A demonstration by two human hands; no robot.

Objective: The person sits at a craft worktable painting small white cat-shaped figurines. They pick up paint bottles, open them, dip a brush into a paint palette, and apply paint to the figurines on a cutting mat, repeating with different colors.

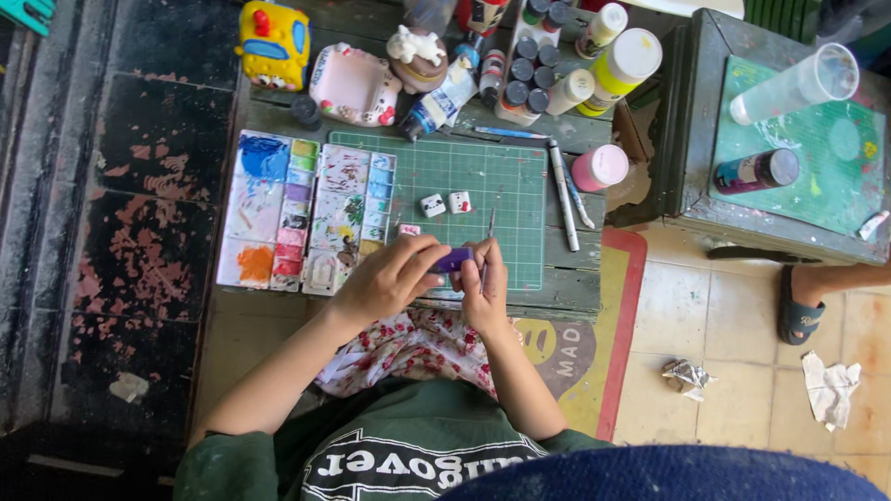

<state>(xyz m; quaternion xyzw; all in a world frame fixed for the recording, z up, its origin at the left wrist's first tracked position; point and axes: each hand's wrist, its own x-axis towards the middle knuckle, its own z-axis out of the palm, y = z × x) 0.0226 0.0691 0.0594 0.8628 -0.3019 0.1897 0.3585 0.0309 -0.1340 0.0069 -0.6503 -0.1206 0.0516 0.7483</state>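
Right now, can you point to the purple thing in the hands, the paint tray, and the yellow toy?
purple piece (452, 259), head view, middle showing between hands.
paint tray (252, 209), head view, white mixing area.
yellow toy (274, 42), head view, its body.

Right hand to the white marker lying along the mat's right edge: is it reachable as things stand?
Probably yes. The white marker lies uncovered, with bare cutting mat between it and the right hand. But that hand, like the left hand, grips the small purple piece and would need freeing first.
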